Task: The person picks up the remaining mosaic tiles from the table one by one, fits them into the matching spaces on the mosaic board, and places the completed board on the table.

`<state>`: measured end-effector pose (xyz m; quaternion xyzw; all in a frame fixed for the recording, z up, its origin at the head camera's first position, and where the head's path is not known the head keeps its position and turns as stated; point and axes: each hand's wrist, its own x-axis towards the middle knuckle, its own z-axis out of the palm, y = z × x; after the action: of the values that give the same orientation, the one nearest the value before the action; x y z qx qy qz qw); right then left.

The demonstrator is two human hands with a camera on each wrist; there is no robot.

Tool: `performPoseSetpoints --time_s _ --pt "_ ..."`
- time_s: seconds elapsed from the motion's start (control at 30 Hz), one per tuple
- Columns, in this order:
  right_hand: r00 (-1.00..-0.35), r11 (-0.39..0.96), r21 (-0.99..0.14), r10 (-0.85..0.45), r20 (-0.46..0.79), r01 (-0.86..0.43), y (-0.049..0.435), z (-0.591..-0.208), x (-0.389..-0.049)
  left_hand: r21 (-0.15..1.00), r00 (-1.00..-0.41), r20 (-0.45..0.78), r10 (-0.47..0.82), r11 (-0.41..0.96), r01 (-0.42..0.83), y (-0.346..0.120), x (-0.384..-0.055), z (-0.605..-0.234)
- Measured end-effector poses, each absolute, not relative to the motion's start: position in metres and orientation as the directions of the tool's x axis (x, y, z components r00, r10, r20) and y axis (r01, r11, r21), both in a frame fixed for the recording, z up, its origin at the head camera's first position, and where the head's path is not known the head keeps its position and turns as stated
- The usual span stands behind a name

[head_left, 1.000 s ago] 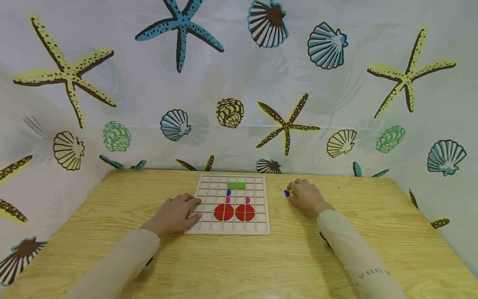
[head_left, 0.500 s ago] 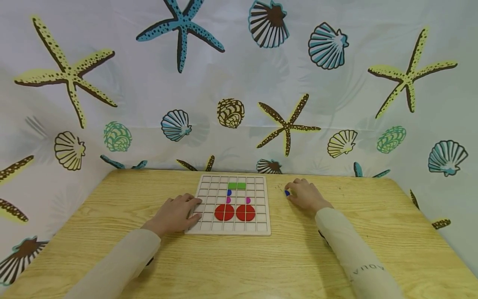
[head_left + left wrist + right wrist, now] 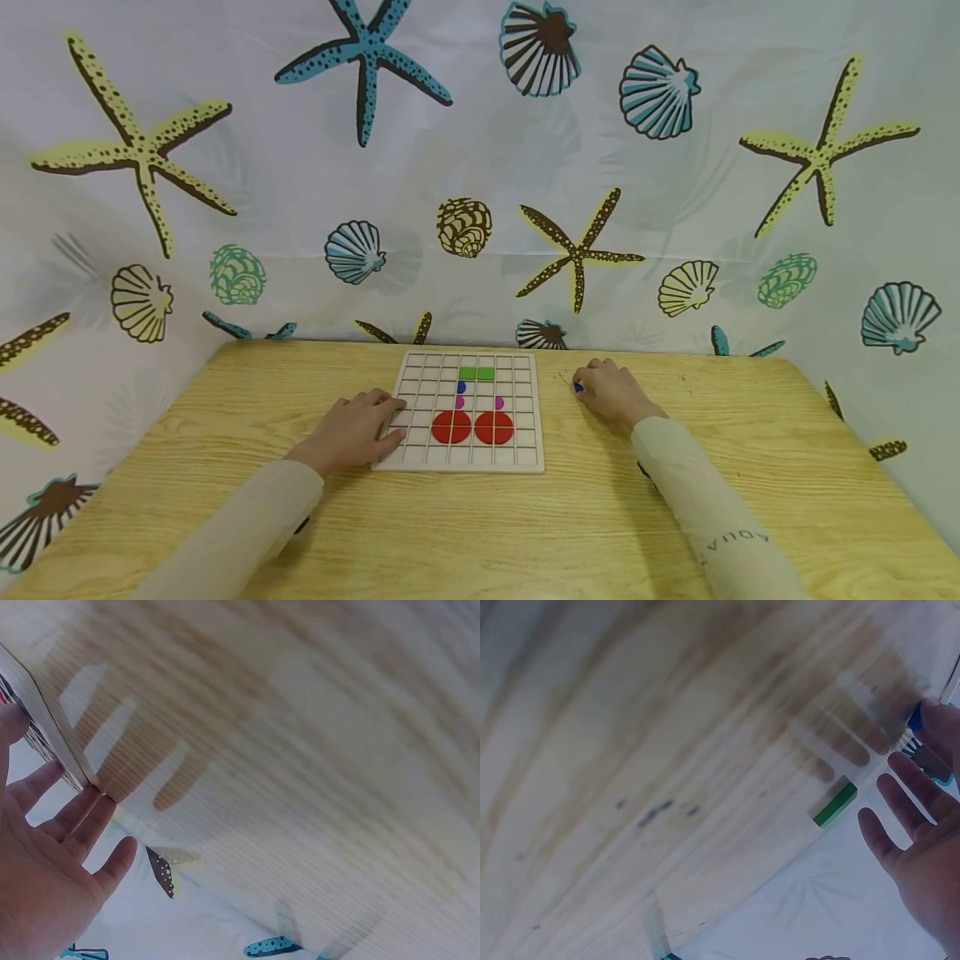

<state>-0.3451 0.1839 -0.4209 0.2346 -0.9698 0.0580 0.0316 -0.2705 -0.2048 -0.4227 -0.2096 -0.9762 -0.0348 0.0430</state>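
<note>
In the head view a pale board (image 3: 513, 457) marked off in squares lies at the table's middle. My left hand (image 3: 348, 429) rests at its left edge, fingers spread, thumb on the front left squares. Set on the board are two red discs (image 3: 451, 427) made of quarter pieces, two green pieces (image 3: 476, 373), a blue half-round piece (image 3: 461, 387) and two magenta half-rounds (image 3: 459, 402). Right of the board, my right hand (image 3: 611, 392) pinches a small blue piece (image 3: 578, 388) between thumb and index finger. The right wrist view shows this piece (image 3: 915, 718) partly covered by the thumb.
On the wooden table (image 3: 480, 533), a green block (image 3: 835, 802) lies close by the right hand's other fingers in the right wrist view; the hand hides it from the head camera. Behind the table hangs a white cloth (image 3: 420, 292) printed with starfish and shells.
My right hand has shifted very slightly and its fingertips now cover more of the blue piece. The left hand and the board keep their places.
</note>
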Motion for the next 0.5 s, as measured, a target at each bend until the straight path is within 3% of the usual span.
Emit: performPoseSetpoints --time_s 0.5 --pt "-0.885 0.882 -0.087 -0.454 0.105 -0.463 0.1789 -0.4182 -0.3475 0.052 -0.907 0.105 0.408 0.908 0.415 -0.2053 -0.2705 -0.4238"
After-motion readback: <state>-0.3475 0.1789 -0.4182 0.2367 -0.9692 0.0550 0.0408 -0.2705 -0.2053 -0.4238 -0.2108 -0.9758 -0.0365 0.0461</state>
